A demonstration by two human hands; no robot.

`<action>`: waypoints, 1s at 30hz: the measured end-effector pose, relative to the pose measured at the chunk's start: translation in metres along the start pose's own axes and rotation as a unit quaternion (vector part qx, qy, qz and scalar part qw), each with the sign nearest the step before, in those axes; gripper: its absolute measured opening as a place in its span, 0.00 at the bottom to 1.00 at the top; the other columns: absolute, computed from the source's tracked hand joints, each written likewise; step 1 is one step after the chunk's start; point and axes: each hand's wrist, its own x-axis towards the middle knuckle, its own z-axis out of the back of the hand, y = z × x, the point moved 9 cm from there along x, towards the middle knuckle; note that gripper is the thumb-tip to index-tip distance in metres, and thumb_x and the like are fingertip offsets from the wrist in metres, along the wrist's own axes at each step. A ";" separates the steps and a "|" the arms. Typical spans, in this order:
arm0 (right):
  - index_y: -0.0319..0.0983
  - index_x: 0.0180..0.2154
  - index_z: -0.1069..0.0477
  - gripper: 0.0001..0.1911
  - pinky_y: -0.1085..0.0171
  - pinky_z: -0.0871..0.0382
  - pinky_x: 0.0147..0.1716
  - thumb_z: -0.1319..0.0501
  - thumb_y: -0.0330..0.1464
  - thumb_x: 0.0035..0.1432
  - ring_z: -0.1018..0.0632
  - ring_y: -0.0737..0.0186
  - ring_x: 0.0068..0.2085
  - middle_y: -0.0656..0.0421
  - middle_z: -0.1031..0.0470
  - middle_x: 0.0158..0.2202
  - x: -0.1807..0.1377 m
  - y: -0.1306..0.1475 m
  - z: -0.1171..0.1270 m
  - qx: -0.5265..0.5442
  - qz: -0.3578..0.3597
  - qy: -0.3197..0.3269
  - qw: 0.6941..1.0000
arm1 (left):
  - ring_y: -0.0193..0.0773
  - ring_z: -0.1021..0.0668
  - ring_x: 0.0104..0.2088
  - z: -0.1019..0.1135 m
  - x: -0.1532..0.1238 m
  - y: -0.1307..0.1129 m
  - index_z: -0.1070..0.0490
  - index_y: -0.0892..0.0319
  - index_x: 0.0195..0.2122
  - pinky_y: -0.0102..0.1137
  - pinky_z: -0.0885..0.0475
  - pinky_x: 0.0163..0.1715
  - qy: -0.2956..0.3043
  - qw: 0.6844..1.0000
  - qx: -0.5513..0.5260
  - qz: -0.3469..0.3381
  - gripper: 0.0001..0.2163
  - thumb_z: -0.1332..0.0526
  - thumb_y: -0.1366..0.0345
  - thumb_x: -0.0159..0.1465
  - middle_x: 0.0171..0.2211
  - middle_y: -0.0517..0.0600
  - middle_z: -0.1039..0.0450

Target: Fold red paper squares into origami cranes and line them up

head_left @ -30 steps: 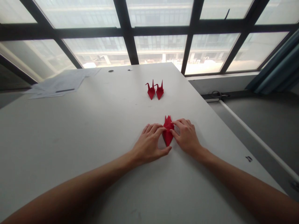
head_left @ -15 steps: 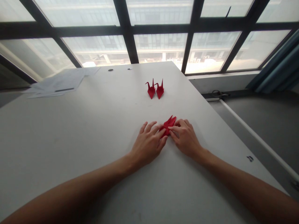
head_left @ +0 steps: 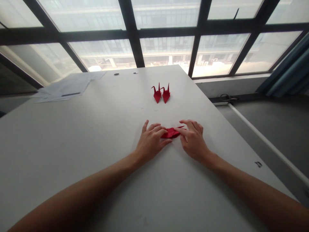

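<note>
A piece of red folded paper point(head_left: 171, 132) lies nearly sideways on the white table between my hands, with a narrow point sticking out at its right. My left hand point(head_left: 151, 138) has its fingertips on the paper's left end and its thumb along the near edge; the little finger is raised. From the other side, my right hand point(head_left: 193, 138) grips the right end between index finger and thumb, its other fingers lifted. Farther back, two finished red paper cranes, a left crane point(head_left: 157, 96) and a right crane point(head_left: 166, 96), stand side by side.
The white table point(head_left: 96, 135) runs up to a dark-framed window point(head_left: 137, 48). Sheets of paper point(head_left: 65, 84) with a dark pen-like stick lie at the far left. Beyond the right edge are a white rail point(head_left: 265, 138) and a blue curtain point(head_left: 285, 67).
The red paper has turned from a slant to nearly sideways. My right hand's fingers have opened out somewhat, and my left thumb has shifted along the near edge. The cranes stay put.
</note>
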 end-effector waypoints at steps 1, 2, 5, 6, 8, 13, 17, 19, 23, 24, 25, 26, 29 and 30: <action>0.47 0.45 0.21 0.20 0.47 0.51 0.60 0.44 0.23 0.58 0.38 0.49 0.61 0.55 0.31 0.58 0.000 0.001 -0.003 0.005 0.011 0.012 1.000 | 0.46 0.27 0.55 0.000 0.001 0.001 0.24 0.51 0.43 0.53 0.56 0.67 -0.002 1.000 -0.002 0.000 0.12 0.35 0.52 0.63 0.47 0.48 0.22; 0.47 0.44 0.20 0.20 0.46 0.52 0.60 0.44 0.22 0.57 0.38 0.49 0.61 0.56 0.31 0.59 -0.001 0.002 -0.006 0.010 0.021 0.022 0.999 | 0.46 0.27 0.54 0.001 0.002 0.003 0.23 0.51 0.42 0.52 0.53 0.66 -0.005 1.000 -0.002 0.001 0.12 0.34 0.52 0.63 0.47 0.49 0.22; 0.48 0.42 0.19 0.21 0.45 0.52 0.61 0.45 0.22 0.58 0.39 0.49 0.62 0.56 0.31 0.59 -0.004 0.006 -0.009 0.034 0.036 0.036 0.998 | 0.45 0.26 0.49 0.002 0.003 0.008 0.21 0.52 0.40 0.47 0.40 0.59 -0.007 1.000 0.006 0.008 0.12 0.34 0.51 0.62 0.46 0.50 0.23; 0.48 0.41 0.19 0.21 0.45 0.52 0.61 0.45 0.22 0.58 0.39 0.50 0.62 0.56 0.30 0.58 -0.004 0.007 -0.009 0.046 0.035 0.035 0.998 | 0.45 0.26 0.48 0.002 0.004 0.008 0.21 0.52 0.40 0.45 0.37 0.56 -0.002 1.000 0.008 0.005 0.12 0.34 0.51 0.63 0.44 0.50 0.23; 0.47 0.42 0.20 0.21 0.46 0.50 0.60 0.46 0.22 0.59 0.37 0.51 0.60 0.56 0.29 0.57 -0.003 0.007 -0.005 0.074 0.023 0.021 0.997 | 0.44 0.26 0.46 0.000 0.004 0.007 0.21 0.50 0.41 0.42 0.35 0.51 0.013 1.000 0.010 -0.012 0.10 0.36 0.53 0.65 0.42 0.50 0.23; 0.42 0.41 0.22 0.20 0.51 0.40 0.55 0.50 0.23 0.59 0.29 0.53 0.52 0.53 0.24 0.48 0.004 -0.020 0.014 0.167 -0.069 -0.086 0.980 | 0.42 0.24 0.44 -0.002 0.004 0.001 0.22 0.50 0.44 0.39 0.34 0.47 0.040 0.997 0.028 -0.057 0.09 0.40 0.58 0.69 0.41 0.50 0.22; 0.39 0.38 0.22 0.19 0.55 0.34 0.51 0.51 0.24 0.58 0.26 0.54 0.48 0.52 0.23 0.42 0.007 -0.048 0.019 0.236 -0.107 -0.153 0.954 | 0.41 0.23 0.44 -0.004 0.003 0.002 0.22 0.51 0.44 0.38 0.33 0.47 0.041 0.997 0.029 -0.058 0.11 0.44 0.61 0.71 0.42 0.50 0.22; 0.39 0.37 0.23 0.18 0.55 0.33 0.49 0.50 0.24 0.57 0.25 0.54 0.46 0.53 0.23 0.41 0.009 -0.058 0.016 0.252 -0.124 -0.155 0.947 | 0.41 0.23 0.46 -0.005 0.003 0.003 0.22 0.52 0.46 0.38 0.32 0.49 0.035 0.998 0.019 -0.058 0.11 0.45 0.62 0.72 0.44 0.51 0.22; 0.39 0.36 0.23 0.18 0.56 0.32 0.48 0.50 0.24 0.56 0.24 0.55 0.47 0.53 0.22 0.42 0.010 -0.057 0.009 0.260 -0.119 -0.126 0.950 | 0.41 0.22 0.48 -0.005 0.003 0.003 0.23 0.53 0.47 0.38 0.32 0.52 0.030 0.998 -0.007 -0.058 0.10 0.43 0.62 0.71 0.47 0.50 0.22; 0.39 0.36 0.22 0.18 0.56 0.32 0.48 0.50 0.23 0.56 0.24 0.56 0.47 0.54 0.22 0.41 0.011 -0.054 0.008 0.258 -0.107 -0.116 0.953 | 0.41 0.22 0.49 -0.005 0.003 0.003 0.23 0.53 0.46 0.38 0.32 0.53 0.029 0.998 -0.014 -0.059 0.09 0.42 0.61 0.70 0.47 0.50 0.21; 0.39 0.36 0.22 0.18 0.57 0.32 0.49 0.50 0.22 0.55 0.24 0.56 0.47 0.54 0.22 0.41 0.011 -0.049 0.007 0.255 -0.094 -0.104 0.957 | 0.41 0.22 0.48 -0.004 0.003 0.003 0.23 0.53 0.46 0.38 0.32 0.53 0.028 0.998 -0.021 -0.060 0.09 0.42 0.61 0.70 0.47 0.50 0.21; 0.39 0.36 0.22 0.19 0.57 0.32 0.49 0.50 0.21 0.55 0.24 0.57 0.47 0.54 0.22 0.41 0.011 -0.045 0.005 0.252 -0.080 -0.091 0.960 | 0.41 0.21 0.48 -0.003 0.004 0.002 0.22 0.53 0.45 0.38 0.32 0.52 0.028 0.997 -0.030 -0.063 0.09 0.42 0.61 0.70 0.47 0.50 0.21; 0.39 0.40 0.21 0.20 0.57 0.32 0.50 0.49 0.20 0.55 0.25 0.57 0.48 0.54 0.21 0.42 0.012 -0.035 0.000 0.245 -0.040 -0.052 0.967 | 0.40 0.21 0.48 -0.003 0.004 -0.002 0.22 0.53 0.44 0.38 0.32 0.54 0.028 0.994 -0.066 -0.086 0.09 0.43 0.63 0.70 0.47 0.49 0.20; 0.39 0.41 0.21 0.21 0.57 0.32 0.51 0.48 0.20 0.55 0.25 0.57 0.48 0.54 0.21 0.43 0.012 -0.033 -0.001 0.244 -0.028 -0.042 0.968 | 0.39 0.21 0.48 -0.004 0.004 -0.003 0.22 0.53 0.43 0.38 0.33 0.56 0.028 0.991 -0.084 -0.097 0.09 0.43 0.65 0.71 0.48 0.49 0.20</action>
